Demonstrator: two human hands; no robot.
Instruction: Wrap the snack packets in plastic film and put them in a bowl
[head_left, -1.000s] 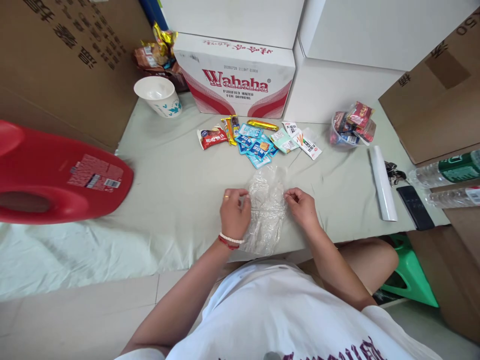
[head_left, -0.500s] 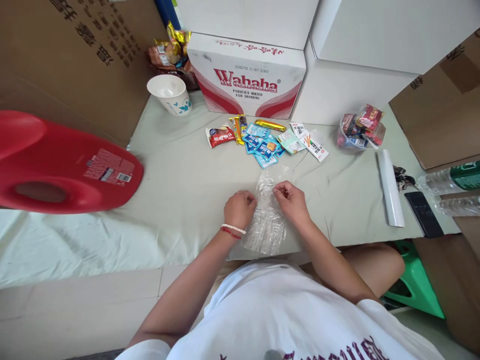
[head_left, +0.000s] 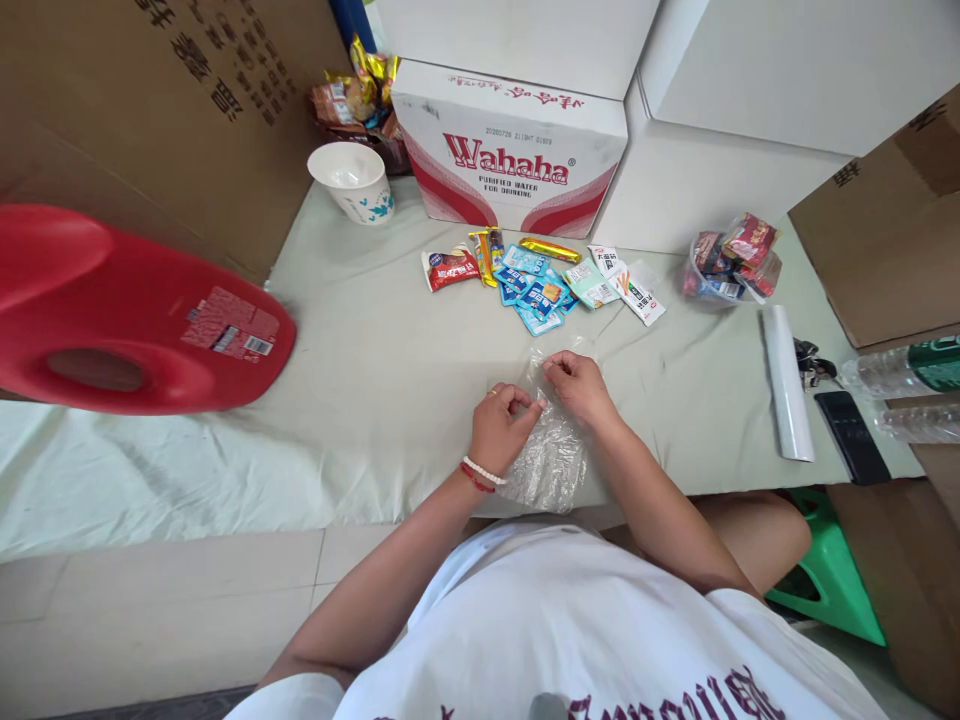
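A crinkled clear plastic bag [head_left: 553, 465] lies near the front edge of the cloth-covered table [head_left: 375, 400]. My left hand [head_left: 504, 425], with white and red bracelets at the wrist, pinches the bag's left side, fingers curled and thumb pressed in. Across from it, my right hand [head_left: 577, 385] grips the upper part of the bag between thumb and fingertips. Beyond both hands sits a loose pile of blue snack packets [head_left: 541, 296]. Around that pile are a red snack packet [head_left: 450, 268], a gold-wrapped bar [head_left: 550, 250], a green packet [head_left: 590, 284] and white packets [head_left: 637, 298].
A large red jug [head_left: 165, 330] lies at the left. Behind stand a paper cup [head_left: 352, 185] and a Wahaha carton [head_left: 517, 160]. To the right are a plastic tub of wrapped snacks [head_left: 724, 265], a white roll [head_left: 786, 385], keys [head_left: 814, 365], a phone [head_left: 851, 435] and bottles [head_left: 892, 372].
My left hand has shifted right and closer to my right hand, over the bag. The right hand stays nearly in place, and the camera view has moved slightly.
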